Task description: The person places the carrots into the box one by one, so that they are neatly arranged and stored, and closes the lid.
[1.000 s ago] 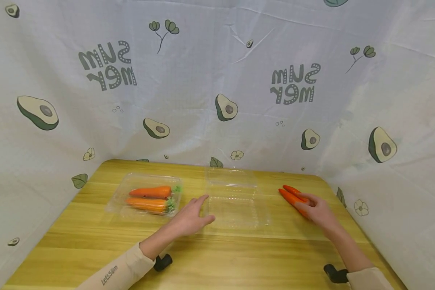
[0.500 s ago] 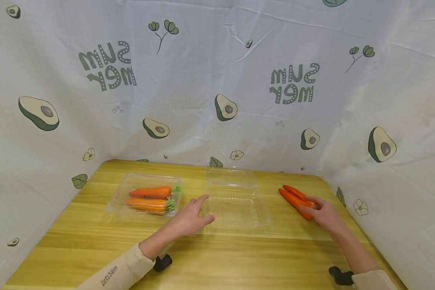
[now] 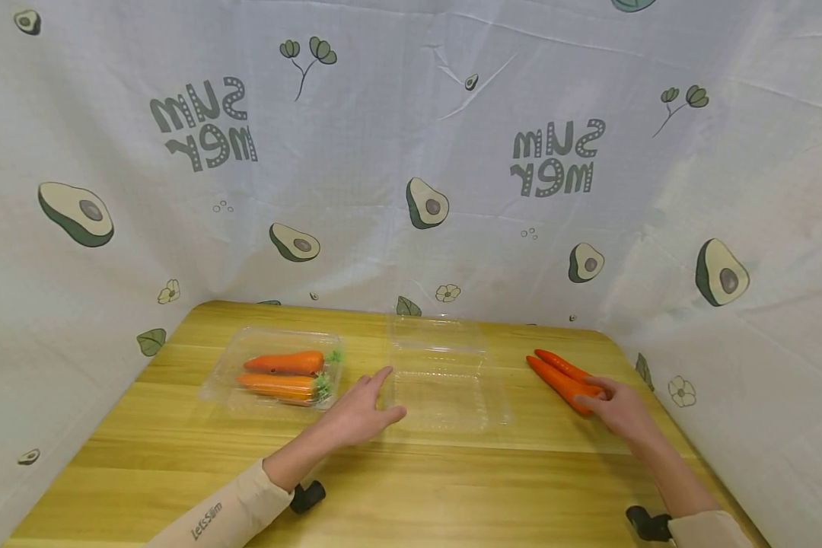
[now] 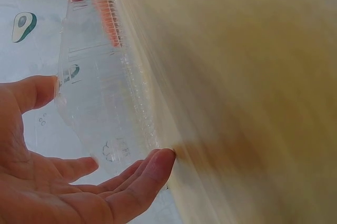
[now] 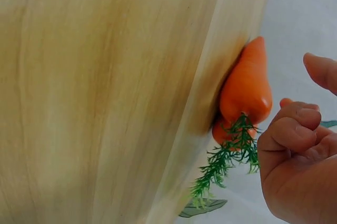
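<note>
Two orange carrots [image 3: 558, 383] with green tops lie side by side at the table's right. My right hand [image 3: 622, 411] is over their top ends. In the right wrist view, its fingers are loosely bent and the thumb is apart from them, beside the carrots [image 5: 247, 90] and their green tops [image 5: 226, 155]; nothing shows between them. A clear plastic clamshell box [image 3: 445, 396] stands with its lid raised in the middle. My left hand [image 3: 363, 411] is at the box's left side with fingers spread. In the left wrist view, thumb and fingers are around the box's [image 4: 100, 87] near end; I cannot tell whether they touch.
A second clear box [image 3: 236, 350], holding two carrots [image 3: 284, 364] with green tops, stands at the left. A white curtain [image 3: 356, 152] with avocado prints surrounds the wooden table [image 3: 411, 487] at the back and sides.
My right hand has shifted slightly right along the carrots, toward their top ends, uncovering more of them. The carrots, the boxes and my left hand stay in place.
</note>
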A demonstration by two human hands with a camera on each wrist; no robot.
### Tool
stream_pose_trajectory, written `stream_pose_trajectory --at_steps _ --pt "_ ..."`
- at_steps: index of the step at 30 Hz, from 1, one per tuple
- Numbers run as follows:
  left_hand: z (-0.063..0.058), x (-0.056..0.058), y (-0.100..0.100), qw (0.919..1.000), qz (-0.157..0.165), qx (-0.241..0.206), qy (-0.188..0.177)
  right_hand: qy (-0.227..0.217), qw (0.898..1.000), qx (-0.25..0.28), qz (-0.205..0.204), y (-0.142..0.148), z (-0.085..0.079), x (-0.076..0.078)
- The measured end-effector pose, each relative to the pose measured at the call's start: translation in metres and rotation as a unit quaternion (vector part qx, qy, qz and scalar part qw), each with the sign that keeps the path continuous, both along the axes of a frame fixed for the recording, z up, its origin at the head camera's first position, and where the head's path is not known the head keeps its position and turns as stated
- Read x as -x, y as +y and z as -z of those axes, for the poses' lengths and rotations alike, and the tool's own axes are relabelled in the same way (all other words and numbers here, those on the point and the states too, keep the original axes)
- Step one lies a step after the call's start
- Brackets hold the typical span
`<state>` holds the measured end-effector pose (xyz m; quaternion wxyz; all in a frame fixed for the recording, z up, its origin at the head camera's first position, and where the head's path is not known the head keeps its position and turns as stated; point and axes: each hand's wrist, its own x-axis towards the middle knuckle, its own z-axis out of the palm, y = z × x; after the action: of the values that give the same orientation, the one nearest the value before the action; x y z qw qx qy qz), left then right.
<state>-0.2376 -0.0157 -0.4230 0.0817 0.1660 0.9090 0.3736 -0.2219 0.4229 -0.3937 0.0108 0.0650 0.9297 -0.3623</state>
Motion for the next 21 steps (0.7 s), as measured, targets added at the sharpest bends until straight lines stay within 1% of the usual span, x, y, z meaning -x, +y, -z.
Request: stream_pose_trajectory --at_steps 5,12,18,21 --pt "0.000 -0.001 0.000 1.0000 0.000 -0.002 0.000 -0.006 1.000 -0.001 0.004 0.002 0.001 0.002" --pt "0.000 -0.001 -0.001 1.0000 0.000 -0.003 -0.001 -0.007 0.998 -0.056 0.010 0.007 0.002 0.007" --pt "0.000 0.001 -0.001 1.0000 -0.001 -0.002 -0.003 -0.017 0.997 -0.074 0.014 0.011 0.002 0.013" --pt "0.000 0.001 -0.001 1.0000 0.001 0.001 0.002 -0.023 0.996 -0.082 0.011 0.012 0.001 0.015"
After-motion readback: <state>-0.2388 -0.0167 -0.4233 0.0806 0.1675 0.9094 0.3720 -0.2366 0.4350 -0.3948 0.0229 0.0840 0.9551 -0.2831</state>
